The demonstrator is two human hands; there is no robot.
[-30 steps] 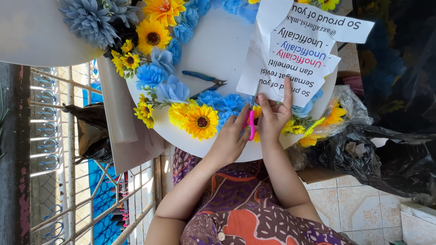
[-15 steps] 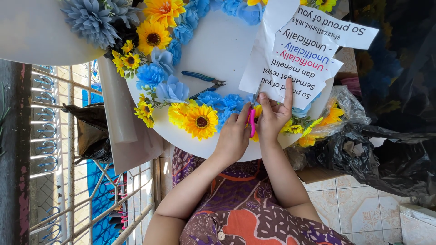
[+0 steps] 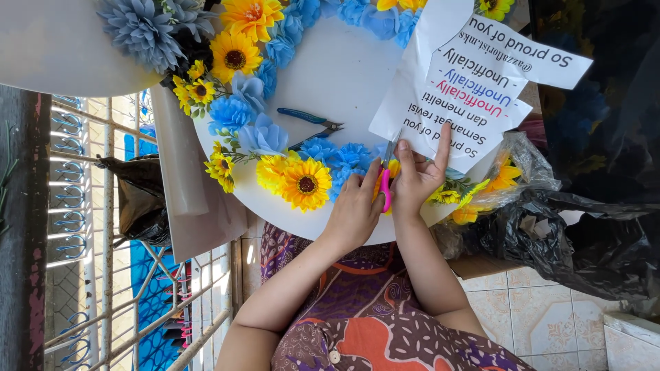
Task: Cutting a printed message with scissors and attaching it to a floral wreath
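My left hand (image 3: 354,206) grips small scissors with pink handles (image 3: 386,184), and their blades point up into the lower edge of a white printed paper sheet (image 3: 467,89). My right hand (image 3: 421,177) holds that sheet down, thumb beside the blades and one finger stretched across the print. Both hands rest on the near rim of a round white board (image 3: 344,75) ringed with blue and yellow artificial flowers. A yellow sunflower (image 3: 306,184) lies just left of my left hand.
Blue-handled pliers (image 3: 309,118) lie on the board's bare middle. Black plastic bags (image 3: 591,240) with more flowers sit to the right. A metal railing (image 3: 89,227) and another black bag (image 3: 141,199) are to the left. Tiled floor (image 3: 550,323) shows at the lower right.
The hands and scissors stay at the sheet's lower edge. The paper has shifted only slightly.
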